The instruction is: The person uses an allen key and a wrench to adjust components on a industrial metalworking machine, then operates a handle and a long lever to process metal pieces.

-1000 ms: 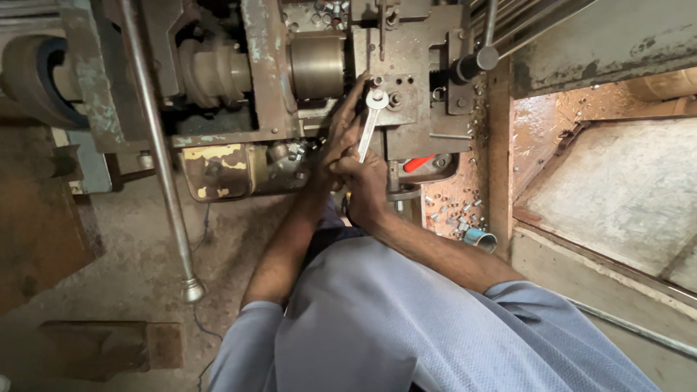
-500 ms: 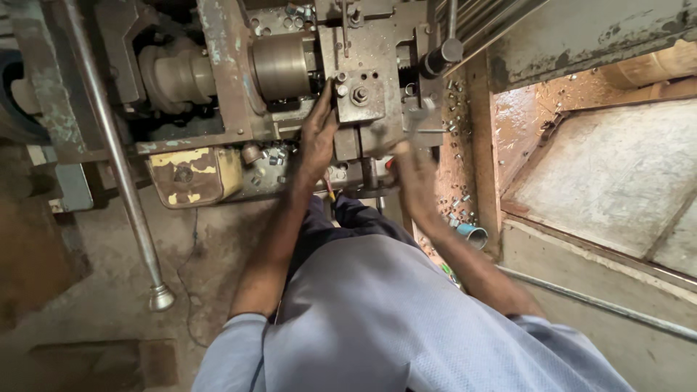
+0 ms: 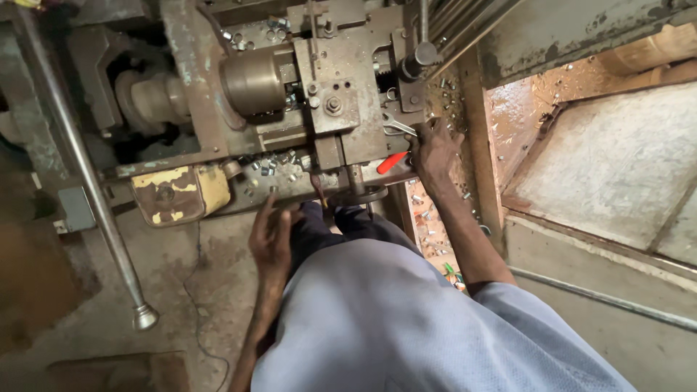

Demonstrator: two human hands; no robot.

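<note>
Wrench (image 3: 398,125), silvery and open-ended, lying against the right edge of the tool block (image 3: 347,94), jaw end pointing up-left. Right hand (image 3: 434,149) closing around its lower end, fingers curled, just right of the block. Red-tipped lever (image 3: 392,162) poking out just below the block, close beside that hand. Left hand (image 3: 272,236) resting open, fingers spread and pointing up, below and left of the block, fingertips touching the ledge strewn with small metal pieces (image 3: 267,167). Brass-coloured chuck (image 3: 253,81) sitting directly left of the block. Yellow, chipped cover plate (image 3: 178,194) hanging lower left of the block. Long steel rod (image 3: 87,174) with knobbed end slanting down well left of the block. Grey slab (image 3: 617,160) lying well right of the block, beyond the rusty upright.
</note>
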